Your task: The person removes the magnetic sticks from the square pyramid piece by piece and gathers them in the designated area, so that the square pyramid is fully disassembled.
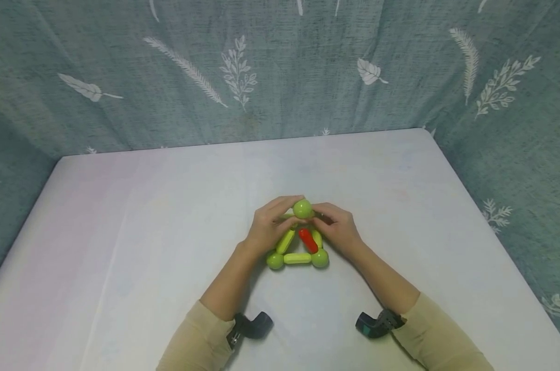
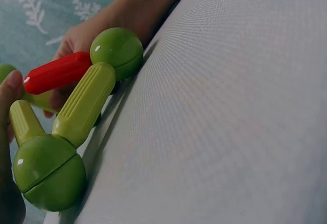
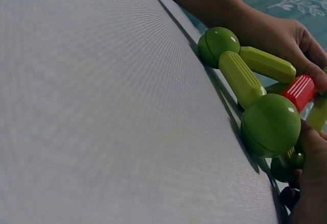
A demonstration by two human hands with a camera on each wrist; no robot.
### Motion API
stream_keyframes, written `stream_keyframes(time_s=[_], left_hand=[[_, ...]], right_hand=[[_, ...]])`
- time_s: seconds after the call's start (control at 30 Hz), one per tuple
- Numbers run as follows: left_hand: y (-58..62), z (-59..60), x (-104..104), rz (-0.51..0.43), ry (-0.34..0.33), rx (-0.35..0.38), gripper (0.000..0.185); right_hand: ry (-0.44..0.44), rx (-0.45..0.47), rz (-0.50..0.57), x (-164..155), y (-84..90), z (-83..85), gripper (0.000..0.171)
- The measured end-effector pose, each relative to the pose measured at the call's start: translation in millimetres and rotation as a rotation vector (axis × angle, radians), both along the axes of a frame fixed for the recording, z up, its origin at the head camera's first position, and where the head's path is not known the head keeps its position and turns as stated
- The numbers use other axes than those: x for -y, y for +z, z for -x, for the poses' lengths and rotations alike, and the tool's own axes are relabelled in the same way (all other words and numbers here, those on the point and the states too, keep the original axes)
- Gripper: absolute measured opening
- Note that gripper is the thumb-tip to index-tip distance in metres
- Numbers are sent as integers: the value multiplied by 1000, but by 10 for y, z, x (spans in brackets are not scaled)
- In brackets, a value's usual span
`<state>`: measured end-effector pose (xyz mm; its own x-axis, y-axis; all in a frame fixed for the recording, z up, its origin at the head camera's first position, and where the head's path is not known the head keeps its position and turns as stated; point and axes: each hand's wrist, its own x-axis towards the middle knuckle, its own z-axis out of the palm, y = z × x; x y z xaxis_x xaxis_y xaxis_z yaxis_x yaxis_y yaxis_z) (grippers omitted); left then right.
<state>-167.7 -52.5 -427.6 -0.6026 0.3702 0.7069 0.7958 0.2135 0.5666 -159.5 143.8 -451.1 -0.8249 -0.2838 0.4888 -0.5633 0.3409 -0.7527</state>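
At frame centre, the left hand (image 1: pixel 266 226) and right hand (image 1: pixel 338 229) both pinch the top of a green ball-and-rod pyramid (image 1: pixel 298 247) with one red rod (image 1: pixel 308 240), standing on the white table (image 1: pixel 145 232).

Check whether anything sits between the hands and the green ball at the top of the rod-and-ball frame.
Nothing visible does. The left hand and right hand already touch the glossy green plastic ball from either side, above the red ribbed plastic rod.
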Motion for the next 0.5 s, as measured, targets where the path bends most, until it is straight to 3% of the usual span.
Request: stream_keyframes(time_s=[0.2, 0.37, 0.5], left_hand=[[50, -26, 30, -4, 23, 18, 46], [229, -49, 99, -115, 80, -31, 46], [350, -91, 168, -155, 67, -46, 45]], right_hand=[[0, 23, -15, 17, 28, -3, 25], [-16, 86, 1, 11, 36, 0, 23], [-49, 148, -13, -3, 36, -17, 23]])
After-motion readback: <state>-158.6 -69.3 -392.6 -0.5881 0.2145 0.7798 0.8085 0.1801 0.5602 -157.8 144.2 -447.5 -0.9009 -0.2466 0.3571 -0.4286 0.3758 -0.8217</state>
